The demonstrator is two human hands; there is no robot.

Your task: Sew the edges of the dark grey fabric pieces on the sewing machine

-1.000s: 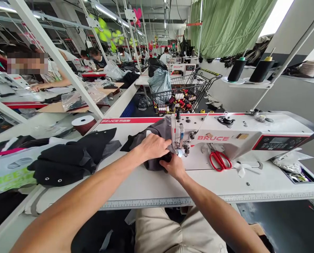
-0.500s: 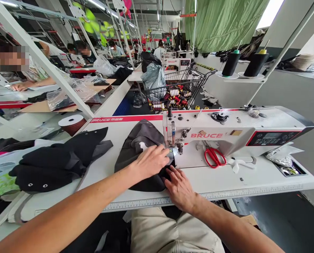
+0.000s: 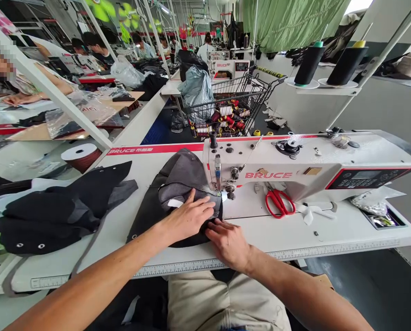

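Observation:
A dark grey and black fabric piece [image 3: 177, 165] with metal eyelets lies under the needle area of a white sewing machine [image 3: 260, 161]. My left hand [image 3: 188, 215] rests on it with its fingers spread, left of the presser foot. Close by, my right hand [image 3: 230, 244] has its bent fingers closed on the fabric's near right edge; the thumb is hidden. Between the hands and the needle runs a folded grey layer, with a small white patch [image 3: 175, 202] showing beside my left hand. The needle tip itself is too small to make out.
Red-handled scissors [image 3: 280, 203] lie under the machine arm. More black fabric with eyelets [image 3: 53, 211] is heaped at left, near a reel of dark red cord [image 3: 81, 156]. Beyond the table stands a wire cart [image 3: 233, 99] with thread spools. Co-workers sit at left and behind.
My left hand has moved back from the needle and its fingers have spread flat. The fabric has shifted, showing more of its left side. My right hand stays at the edge; the view has turned slightly.

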